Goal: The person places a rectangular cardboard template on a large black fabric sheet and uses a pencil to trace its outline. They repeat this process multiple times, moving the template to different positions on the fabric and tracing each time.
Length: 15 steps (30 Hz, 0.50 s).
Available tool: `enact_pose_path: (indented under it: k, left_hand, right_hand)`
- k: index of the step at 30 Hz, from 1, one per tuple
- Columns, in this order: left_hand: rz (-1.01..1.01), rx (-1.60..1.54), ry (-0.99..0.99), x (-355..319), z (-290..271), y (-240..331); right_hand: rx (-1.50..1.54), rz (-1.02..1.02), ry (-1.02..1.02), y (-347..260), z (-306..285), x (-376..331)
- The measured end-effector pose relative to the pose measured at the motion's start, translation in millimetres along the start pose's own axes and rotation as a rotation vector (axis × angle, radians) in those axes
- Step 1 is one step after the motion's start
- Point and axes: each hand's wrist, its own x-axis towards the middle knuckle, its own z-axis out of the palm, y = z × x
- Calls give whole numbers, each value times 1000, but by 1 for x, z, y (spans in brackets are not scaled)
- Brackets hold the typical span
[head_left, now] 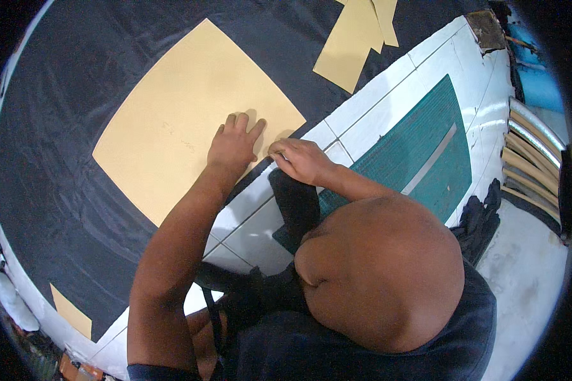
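A large cream-coloured card sheet (pixel 171 108) lies flat over black cloth (pixel 44 209) on a white-tiled table. My left hand (pixel 232 145) rests palm down on the sheet's near right part, fingers spread. Beside it, at the sheet's near right edge, my right hand (pixel 299 159) is closed, thumb and fingers pinched together by the cloth's border. Whatever it grips, if anything, is too small and hidden to make out.
Right of my hands, a green cutting mat (pixel 419 146) lies on the tiles with a grey metal ruler (pixel 431 159) on it. Cream card pieces (pixel 344 51) sit at the far edge, another piece (pixel 72 313) near left. Curved strips (pixel 532 159) stand at the right.
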Motion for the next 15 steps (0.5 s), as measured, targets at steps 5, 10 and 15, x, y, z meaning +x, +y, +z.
enact_pose_path:
  k: [5,10,15]
  left_hand:
    - [8,57,-15,5,0,6]
    - [17,175,-47,11,4,8]
    - [98,332,-38,17,1,13]
  right_hand:
    - [-100,-90,30,0,13,2]
    - [-104,-38,87,2,-3,2]
    - [-130,173,267,19,-29,-7]
